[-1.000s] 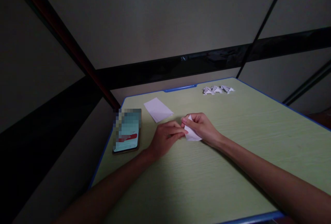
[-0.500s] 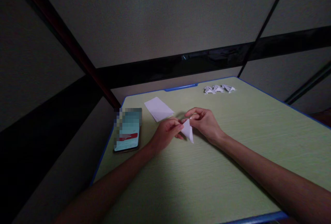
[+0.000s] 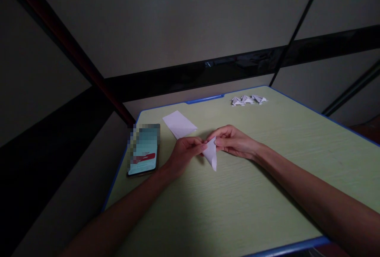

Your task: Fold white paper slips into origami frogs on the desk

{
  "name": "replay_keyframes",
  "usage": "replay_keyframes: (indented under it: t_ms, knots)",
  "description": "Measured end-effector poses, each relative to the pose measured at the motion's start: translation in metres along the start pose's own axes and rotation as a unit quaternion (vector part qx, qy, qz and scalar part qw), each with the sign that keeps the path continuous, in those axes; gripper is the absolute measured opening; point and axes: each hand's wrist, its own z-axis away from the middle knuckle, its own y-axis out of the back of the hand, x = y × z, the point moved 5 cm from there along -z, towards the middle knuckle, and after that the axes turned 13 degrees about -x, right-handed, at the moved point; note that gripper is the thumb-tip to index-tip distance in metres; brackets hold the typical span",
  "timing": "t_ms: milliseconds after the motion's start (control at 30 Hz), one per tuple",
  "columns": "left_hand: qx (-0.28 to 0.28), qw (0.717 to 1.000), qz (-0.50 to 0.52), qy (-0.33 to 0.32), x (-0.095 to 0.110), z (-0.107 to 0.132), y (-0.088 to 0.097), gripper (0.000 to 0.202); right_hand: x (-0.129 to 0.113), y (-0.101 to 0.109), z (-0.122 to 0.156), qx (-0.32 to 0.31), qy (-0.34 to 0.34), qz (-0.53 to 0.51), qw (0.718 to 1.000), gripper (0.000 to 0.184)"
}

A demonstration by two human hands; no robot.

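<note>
Between my two hands is a folded piece of white paper (image 3: pixel 211 155), roughly triangular, its narrow tip pointing down toward me. My left hand (image 3: pixel 185 152) pinches its left edge with thumb and fingers. On the other side, my right hand (image 3: pixel 234 141) grips the upper right edge, thumb in front and fingers behind. The paper is held just above the tabletop. Fingertips behind the paper are partly hidden.
A few white sheets (image 3: pixel 179 123) lie beyond my left hand. At the left edge of the green table (image 3: pixel 267 193) rests a smartphone (image 3: pixel 144 150), its screen lit and partly blurred. Three folded paper figures (image 3: pixel 248 99) stand in a row at the back right. A wall (image 3: pixel 184 23) rises behind.
My right hand's fingers have come down and closed on the paper's upper right edge. The paper has turned slightly and faces me more. The whole view has shifted a little.
</note>
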Motion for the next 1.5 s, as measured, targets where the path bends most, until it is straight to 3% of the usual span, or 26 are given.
replay_keyframes:
  t_ms: [233,533,800,1000,1233,1500]
  knots:
    - [-0.001,1.000,-0.002,0.010,0.001,0.000,-0.003,0.016,-0.001,0.000,0.000,0.003,0.026,0.046,0.999,0.013]
    - [0.052,0.997,-0.041,0.028,0.008,0.001,-0.003,0.016,-0.002,-0.001,-0.001,0.011,0.031,0.062,0.998,0.016]
    - [0.116,0.982,-0.147,-0.035,0.012,0.003,0.005,0.017,0.003,0.003,-0.003,0.145,0.036,0.082,0.985,0.009]
    - [0.132,0.991,-0.034,0.001,0.006,0.000,0.006,0.010,-0.004,0.011,0.002,0.229,0.087,0.104,0.964,0.008]
    - [0.136,0.987,-0.075,0.036,0.010,0.001,0.007,0.013,-0.005,0.011,0.002,0.257,0.091,0.128,0.954,0.011]
    - [0.153,0.984,-0.081,0.033,0.006,0.001,0.009,0.009,-0.003,0.009,0.000,0.242,0.089,0.103,0.961,0.010]
